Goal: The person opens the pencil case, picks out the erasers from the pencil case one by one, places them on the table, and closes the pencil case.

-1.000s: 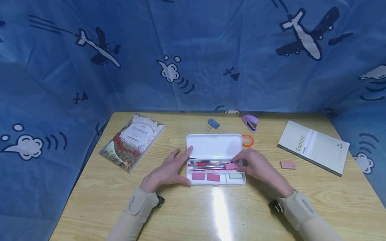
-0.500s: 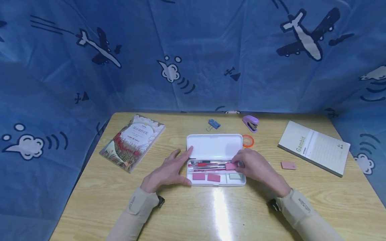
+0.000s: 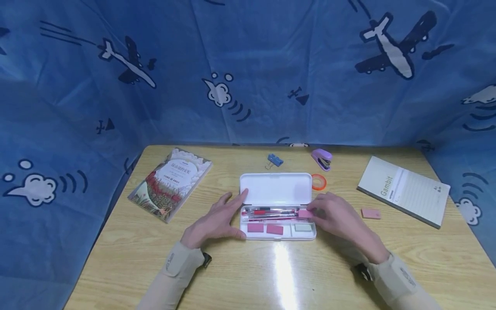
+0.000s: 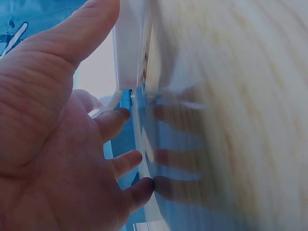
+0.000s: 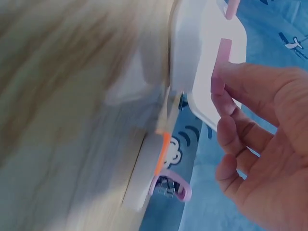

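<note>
A white pencil case [image 3: 276, 189] lies open on the table, its lid tipped back. Several pens [image 3: 267, 211] fill its rear compartment. In the front part sit two pink erasers, a left one [image 3: 255, 227] and a middle one [image 3: 274, 230], and a pale green eraser [image 3: 303, 227]. My left hand [image 3: 217, 221] rests at the case's left end, fingers spread, thumb by the front corner and index finger by the lid. My right hand [image 3: 336, 217] pinches another pink eraser [image 5: 221, 67] between thumb and fingers over the case's right end.
Behind the case are a blue binder clip [image 3: 275, 159], a purple stapler [image 3: 322, 159] and an orange tape roll [image 3: 319, 182]. A loose pink eraser [image 3: 371, 213] lies to the right, near a notebook [image 3: 403, 191]. An illustrated book [image 3: 170, 183] lies at the left.
My right hand has moved slightly right with the pinched pink eraser, away from the pens, and appears raised. My left hand has stayed in place.
</note>
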`<move>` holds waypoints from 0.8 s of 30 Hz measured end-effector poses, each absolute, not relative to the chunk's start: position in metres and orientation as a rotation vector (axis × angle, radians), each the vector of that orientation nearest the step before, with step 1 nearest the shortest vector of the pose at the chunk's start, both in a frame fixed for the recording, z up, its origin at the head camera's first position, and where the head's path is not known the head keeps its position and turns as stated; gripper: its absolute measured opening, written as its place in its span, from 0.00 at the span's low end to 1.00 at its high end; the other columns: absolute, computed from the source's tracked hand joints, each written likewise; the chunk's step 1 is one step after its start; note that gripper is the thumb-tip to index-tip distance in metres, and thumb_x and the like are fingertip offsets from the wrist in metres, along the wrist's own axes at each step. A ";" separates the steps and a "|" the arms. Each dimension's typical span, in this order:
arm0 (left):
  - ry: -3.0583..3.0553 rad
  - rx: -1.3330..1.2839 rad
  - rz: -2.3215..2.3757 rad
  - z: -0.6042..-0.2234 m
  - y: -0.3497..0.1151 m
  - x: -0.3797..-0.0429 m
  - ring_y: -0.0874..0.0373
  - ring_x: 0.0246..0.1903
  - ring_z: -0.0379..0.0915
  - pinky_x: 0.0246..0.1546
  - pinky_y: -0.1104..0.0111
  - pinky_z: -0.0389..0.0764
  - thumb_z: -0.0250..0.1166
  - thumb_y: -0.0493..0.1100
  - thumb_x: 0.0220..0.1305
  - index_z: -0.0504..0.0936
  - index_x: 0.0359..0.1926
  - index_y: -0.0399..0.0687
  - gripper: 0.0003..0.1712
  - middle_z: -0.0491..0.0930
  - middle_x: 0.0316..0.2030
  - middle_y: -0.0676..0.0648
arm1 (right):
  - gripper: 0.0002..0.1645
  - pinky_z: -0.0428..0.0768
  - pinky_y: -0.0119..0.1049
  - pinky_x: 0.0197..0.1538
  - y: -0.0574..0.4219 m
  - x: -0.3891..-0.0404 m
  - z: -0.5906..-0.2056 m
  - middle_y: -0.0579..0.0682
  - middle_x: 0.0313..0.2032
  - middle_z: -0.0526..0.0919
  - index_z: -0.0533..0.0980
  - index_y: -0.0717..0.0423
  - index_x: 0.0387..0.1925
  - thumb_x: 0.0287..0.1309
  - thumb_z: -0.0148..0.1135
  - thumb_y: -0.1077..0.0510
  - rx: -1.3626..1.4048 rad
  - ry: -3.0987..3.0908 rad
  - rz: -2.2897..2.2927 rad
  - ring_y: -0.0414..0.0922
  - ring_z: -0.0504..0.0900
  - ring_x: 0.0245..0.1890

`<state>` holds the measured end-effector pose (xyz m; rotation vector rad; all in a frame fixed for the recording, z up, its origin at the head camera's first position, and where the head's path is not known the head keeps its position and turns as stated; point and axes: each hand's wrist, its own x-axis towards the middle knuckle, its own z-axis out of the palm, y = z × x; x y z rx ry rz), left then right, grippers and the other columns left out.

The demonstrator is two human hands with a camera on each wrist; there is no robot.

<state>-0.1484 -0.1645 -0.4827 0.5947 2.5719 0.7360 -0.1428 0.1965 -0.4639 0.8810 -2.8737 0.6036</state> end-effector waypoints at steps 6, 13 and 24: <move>2.569 0.589 0.737 -0.482 -0.164 -0.148 0.40 0.81 0.30 0.78 0.39 0.42 0.78 0.65 0.47 0.33 0.81 0.69 0.75 0.42 0.82 0.57 | 0.12 0.82 0.45 0.45 0.214 -0.133 -0.464 0.44 0.35 0.89 0.87 0.51 0.38 0.49 0.78 0.59 0.841 -2.851 0.604 0.44 0.83 0.39; 2.572 0.579 0.733 -0.481 -0.164 -0.147 0.41 0.81 0.31 0.79 0.40 0.43 0.78 0.64 0.47 0.34 0.81 0.69 0.74 0.43 0.82 0.58 | 0.12 0.83 0.45 0.44 0.234 -0.121 -0.464 0.45 0.35 0.89 0.88 0.51 0.37 0.47 0.79 0.59 0.786 -2.862 0.557 0.45 0.84 0.38; 2.565 0.572 0.740 -0.481 -0.164 -0.148 0.42 0.81 0.31 0.78 0.39 0.44 0.78 0.63 0.48 0.34 0.81 0.69 0.74 0.43 0.82 0.58 | 0.14 0.81 0.48 0.41 0.255 -0.111 -0.466 0.44 0.35 0.89 0.88 0.48 0.37 0.44 0.79 0.59 0.703 -2.949 0.495 0.46 0.84 0.37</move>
